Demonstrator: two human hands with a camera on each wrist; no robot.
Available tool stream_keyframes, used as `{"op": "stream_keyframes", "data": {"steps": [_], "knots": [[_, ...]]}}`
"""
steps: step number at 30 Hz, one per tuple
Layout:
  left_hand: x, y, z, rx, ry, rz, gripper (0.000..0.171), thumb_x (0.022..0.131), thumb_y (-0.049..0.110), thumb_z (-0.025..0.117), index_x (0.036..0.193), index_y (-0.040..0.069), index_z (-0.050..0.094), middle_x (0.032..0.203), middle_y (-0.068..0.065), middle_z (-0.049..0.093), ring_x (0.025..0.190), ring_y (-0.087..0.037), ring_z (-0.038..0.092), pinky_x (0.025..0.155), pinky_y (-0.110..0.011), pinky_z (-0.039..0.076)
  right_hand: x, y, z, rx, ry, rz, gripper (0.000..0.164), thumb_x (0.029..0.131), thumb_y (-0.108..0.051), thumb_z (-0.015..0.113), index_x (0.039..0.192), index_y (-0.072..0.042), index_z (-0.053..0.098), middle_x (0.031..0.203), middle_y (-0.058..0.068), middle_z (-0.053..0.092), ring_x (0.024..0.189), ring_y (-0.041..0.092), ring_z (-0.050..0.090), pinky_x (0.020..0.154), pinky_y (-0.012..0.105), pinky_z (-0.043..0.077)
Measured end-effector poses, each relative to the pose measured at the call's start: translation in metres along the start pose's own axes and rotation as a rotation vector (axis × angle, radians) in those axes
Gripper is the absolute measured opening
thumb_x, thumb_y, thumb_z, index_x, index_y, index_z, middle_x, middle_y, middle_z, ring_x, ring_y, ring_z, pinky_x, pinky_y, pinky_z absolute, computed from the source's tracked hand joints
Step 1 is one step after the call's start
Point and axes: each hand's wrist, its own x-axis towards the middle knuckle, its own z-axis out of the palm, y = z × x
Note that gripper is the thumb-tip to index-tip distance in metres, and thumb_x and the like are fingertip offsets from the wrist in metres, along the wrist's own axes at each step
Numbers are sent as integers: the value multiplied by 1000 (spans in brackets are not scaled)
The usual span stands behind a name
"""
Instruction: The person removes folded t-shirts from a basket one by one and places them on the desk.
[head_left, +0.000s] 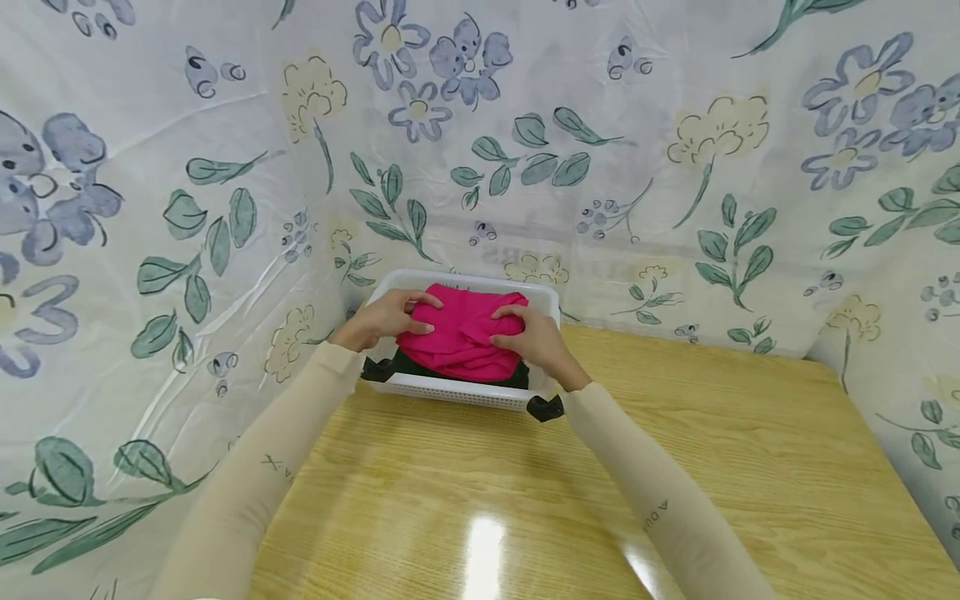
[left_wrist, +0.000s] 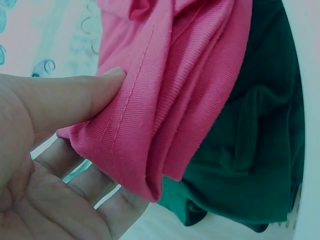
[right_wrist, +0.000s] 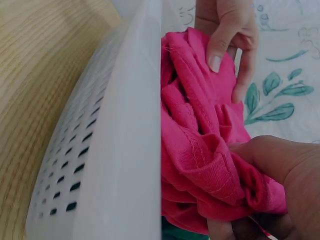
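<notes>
A folded bright pink garment [head_left: 465,337] with stitched hems lies in a white plastic basket [head_left: 465,392], on top of dark green cloth [left_wrist: 250,125]. My left hand [head_left: 388,317] grips the garment's left side, thumb above and fingers beneath the folded edge, as the left wrist view shows. On the other side my right hand [head_left: 536,337] pinches the garment, its thumb [right_wrist: 265,155] on top and the fingers partly hidden under the cloth. Both hands are inside the basket's rim.
The perforated basket stands on a wood-grain table [head_left: 637,467] against a back wall of floral cloth [head_left: 600,208]. Black pieces, one [head_left: 545,407] at the front right and another [head_left: 378,369] at the front left, sit at its corners. More floral cloth hangs close on the left.
</notes>
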Motion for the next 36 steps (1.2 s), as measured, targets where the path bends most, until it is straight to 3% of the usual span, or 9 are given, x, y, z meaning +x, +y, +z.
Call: {"op": "stream_keyframes", "data": {"steps": [8,17,24,30,36], "knots": [[3,10,8,27,22,52,43,95,5,73,137,9,63,148,-15,50,125,-29,47,90,-33,46,-5,2,-15,-23,0,-41,37,91,-24,81,126,-19,70,105,7,66,75,19,51,67,32,44],[3,24,18,20,5,96,45,96,4,71,140,6,60,155,-16,45,134,-33,48,95,-37,47,-13,2,-31,-64,31,-48,36,89,-25,82,123,-20,71,121,6,68,93,22,58,74,34,47],[8,33,26,12,13,122,43,95,3,72,137,6,62,146,-15,52,122,-31,53,90,-34,49,-17,9,-40,-91,50,-51,36,89,-26,82,123,-22,71,108,7,69,85,22,55,68,33,45],[12,41,31,21,12,119,43,95,5,73,137,9,63,147,-12,52,124,-30,52,93,-37,50,-21,11,-51,-72,56,-54,35,89,-26,82,122,-22,71,95,6,66,76,21,53,62,32,43],[13,53,37,18,1,112,43,96,7,72,139,10,61,142,-14,55,117,-29,55,89,-36,52,-26,15,-62,-80,71,-64,36,88,-25,83,122,-22,71,92,4,64,73,18,51,61,31,43]]}}
